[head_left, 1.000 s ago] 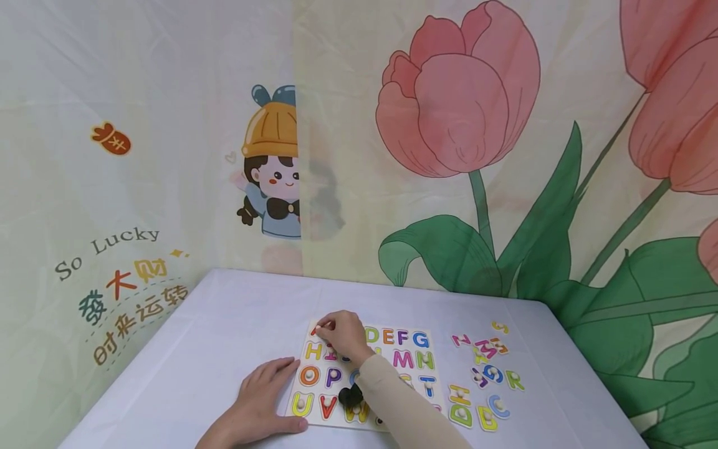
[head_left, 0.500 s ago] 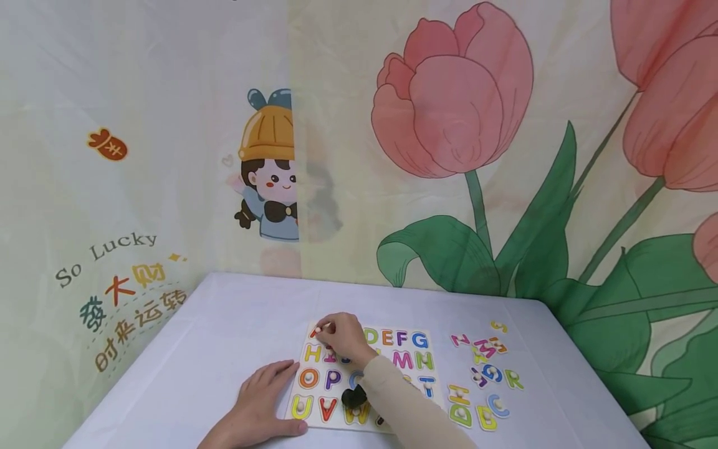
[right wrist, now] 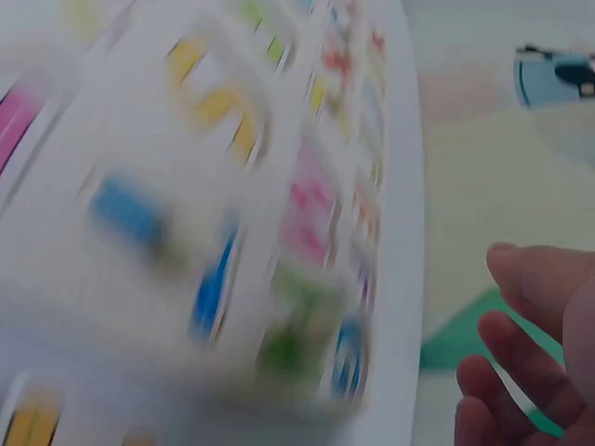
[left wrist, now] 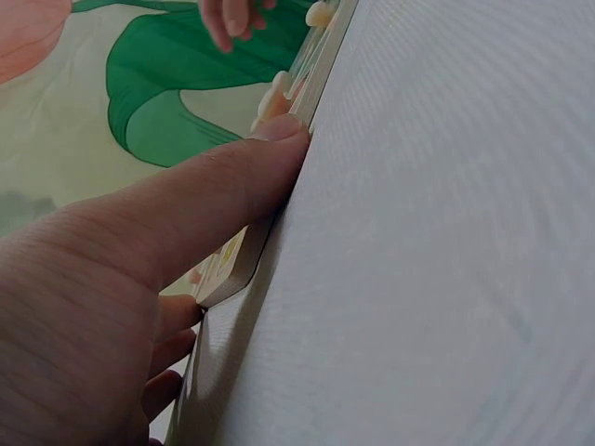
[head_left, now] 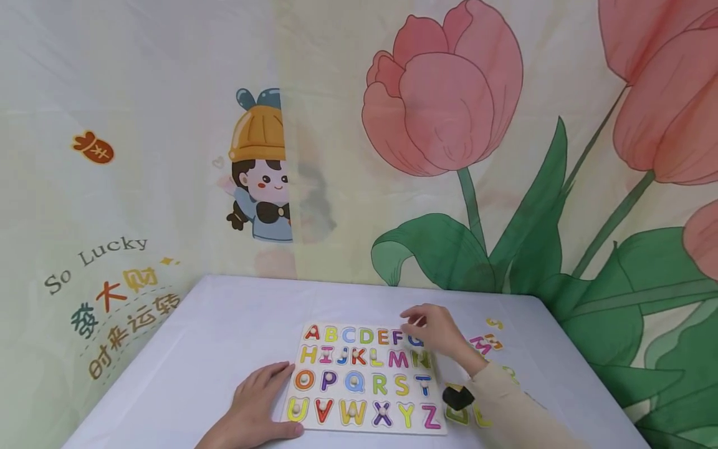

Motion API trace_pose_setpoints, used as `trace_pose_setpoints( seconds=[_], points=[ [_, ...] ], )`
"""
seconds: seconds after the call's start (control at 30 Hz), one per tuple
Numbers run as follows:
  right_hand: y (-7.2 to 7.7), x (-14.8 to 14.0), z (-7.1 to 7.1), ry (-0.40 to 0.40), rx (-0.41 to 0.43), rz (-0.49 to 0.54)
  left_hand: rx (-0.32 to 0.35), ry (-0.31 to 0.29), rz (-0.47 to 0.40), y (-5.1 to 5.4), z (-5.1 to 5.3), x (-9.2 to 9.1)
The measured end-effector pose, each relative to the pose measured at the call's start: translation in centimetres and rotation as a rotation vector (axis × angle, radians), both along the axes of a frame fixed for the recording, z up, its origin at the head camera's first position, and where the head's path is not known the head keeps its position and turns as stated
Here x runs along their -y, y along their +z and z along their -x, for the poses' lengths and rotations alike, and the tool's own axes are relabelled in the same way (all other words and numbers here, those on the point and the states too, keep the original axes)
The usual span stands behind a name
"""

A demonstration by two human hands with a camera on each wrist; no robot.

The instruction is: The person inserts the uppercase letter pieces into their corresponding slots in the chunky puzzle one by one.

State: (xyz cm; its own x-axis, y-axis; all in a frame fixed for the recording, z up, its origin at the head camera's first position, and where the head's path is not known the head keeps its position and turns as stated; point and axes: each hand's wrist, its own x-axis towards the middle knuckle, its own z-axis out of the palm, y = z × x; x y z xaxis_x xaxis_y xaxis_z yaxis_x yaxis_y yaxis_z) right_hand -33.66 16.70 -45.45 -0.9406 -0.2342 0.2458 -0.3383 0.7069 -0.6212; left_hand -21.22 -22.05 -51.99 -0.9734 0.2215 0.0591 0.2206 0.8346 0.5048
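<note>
The white letter board (head_left: 367, 368) lies flat on the table, with knobbed pieces such as the red A (head_left: 312, 333) and orange O (head_left: 304, 380) in it. My left hand (head_left: 252, 402) rests at the board's left edge, its thumb on the near left corner; the left wrist view shows that thumb (left wrist: 223, 186) against the board's side. Over the board's upper right corner, my right hand (head_left: 440, 330) hovers with nothing in its fingers. The right wrist view, blurred over the board, shows its fingers (right wrist: 525, 372) loosely bent and apart from the pieces.
Loose letters lie right of the board, among them a yellow S (head_left: 495, 323) and a pink M (head_left: 480, 344); my right forearm (head_left: 516, 411) covers several others. A printed curtain (head_left: 336, 262) hangs behind the white table (head_left: 247, 312).
My right hand has let go of the red A at the board's upper left and moved right, uncovering the middle letters. My left hand has stayed at the board's edge. The head view has shifted slightly.
</note>
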Motion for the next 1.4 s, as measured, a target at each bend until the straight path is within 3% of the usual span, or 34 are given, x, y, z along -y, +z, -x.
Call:
trace_pose_setpoints(
  seconds=[0.2, 0.33, 0.53, 0.93, 1.4],
  points=[
    [-1.7, -7.1, -0.8, -0.221, -0.060, -0.059, -0.007, 0.005, 0.016, 0.1, -0.1, 0.1],
    [-2.8, -9.1, -1.2, -0.274, -0.041, -0.073, -0.005, 0.003, 0.019, 0.1, -0.2, 0.1],
    [-3.8, -9.7, -0.9, -0.317, -0.006, -0.103, 0.021, 0.005, -0.008, -0.2, -0.1, 0.0],
    [-3.7, -9.9, -0.5, -0.303, 0.023, -0.138, 0.016, 0.011, -0.011, -0.3, -0.1, -0.3],
    [-0.4, -4.6, -2.2, -0.135, 0.028, -0.106, 0.011, 0.013, -0.014, -0.2, -0.1, -0.2]
  ],
)
